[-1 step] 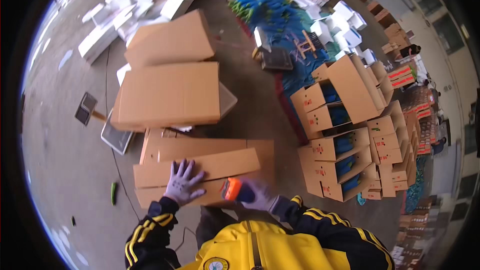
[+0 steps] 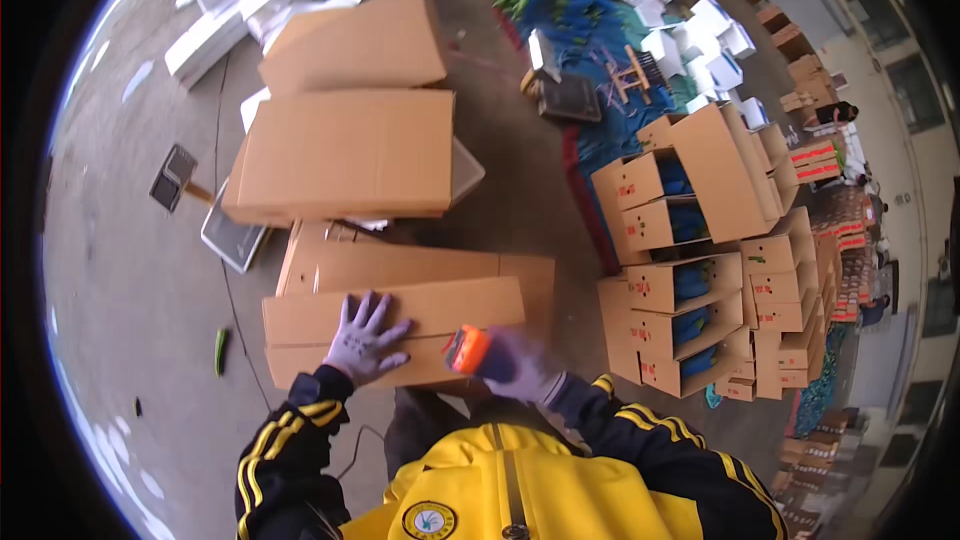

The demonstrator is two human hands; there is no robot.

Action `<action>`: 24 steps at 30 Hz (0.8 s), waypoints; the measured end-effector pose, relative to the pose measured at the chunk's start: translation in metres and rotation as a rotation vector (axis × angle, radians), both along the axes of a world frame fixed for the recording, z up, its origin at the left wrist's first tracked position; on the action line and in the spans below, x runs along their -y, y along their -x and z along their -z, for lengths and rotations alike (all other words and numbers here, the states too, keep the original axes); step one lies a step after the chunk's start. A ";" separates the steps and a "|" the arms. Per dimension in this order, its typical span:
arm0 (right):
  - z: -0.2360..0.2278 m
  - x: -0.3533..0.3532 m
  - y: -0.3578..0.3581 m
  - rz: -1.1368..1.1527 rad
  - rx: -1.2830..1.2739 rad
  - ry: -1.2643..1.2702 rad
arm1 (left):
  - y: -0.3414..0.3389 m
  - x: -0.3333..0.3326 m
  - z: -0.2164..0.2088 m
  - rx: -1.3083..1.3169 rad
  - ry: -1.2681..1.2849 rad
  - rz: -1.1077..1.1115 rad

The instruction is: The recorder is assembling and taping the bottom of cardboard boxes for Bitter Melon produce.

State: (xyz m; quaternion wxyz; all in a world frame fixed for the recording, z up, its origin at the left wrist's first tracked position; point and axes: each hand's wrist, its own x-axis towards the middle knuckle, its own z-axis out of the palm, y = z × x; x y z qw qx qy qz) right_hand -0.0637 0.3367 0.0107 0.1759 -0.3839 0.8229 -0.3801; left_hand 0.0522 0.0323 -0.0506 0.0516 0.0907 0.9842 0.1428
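In front of me lies a closed cardboard box (image 2: 470,302), its flaps meeting along a seam. My left hand (image 2: 365,342), in a pale purple glove, rests flat on its top with the fingers spread. An orange and dark tape dispenser (image 2: 468,349) is gripped in my gloved right hand (image 2: 518,365), above the box's near right part. That hand is somewhat blurred, and its fingers partly hide the dispenser. Whether the dispenser touches the cardboard I cannot tell.
Beyond the box stands another large carton (image 2: 345,155). To the right, stacked open cartons (image 2: 690,285) hold blue-wrapped produce. A bench scale (image 2: 235,230) stands at left, near a green vegetable (image 2: 220,351) on the floor. White foam boxes (image 2: 205,48) are piled far left.
The view has shifted a little, so the cartons appear higher. My left hand stays flat on the box, and my right hand still holds the tape dispenser close to the same spot.
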 end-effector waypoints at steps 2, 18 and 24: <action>-0.008 0.003 0.023 -0.035 -0.078 0.059 | -0.004 -0.002 0.015 -0.003 0.023 -0.040; 0.032 0.052 0.063 -0.657 -0.194 -0.097 | -0.023 -0.049 -0.003 -0.093 -1.185 -0.980; 0.023 0.063 0.053 -0.630 -0.194 -0.150 | -0.017 -0.066 -0.011 0.429 -1.860 -0.862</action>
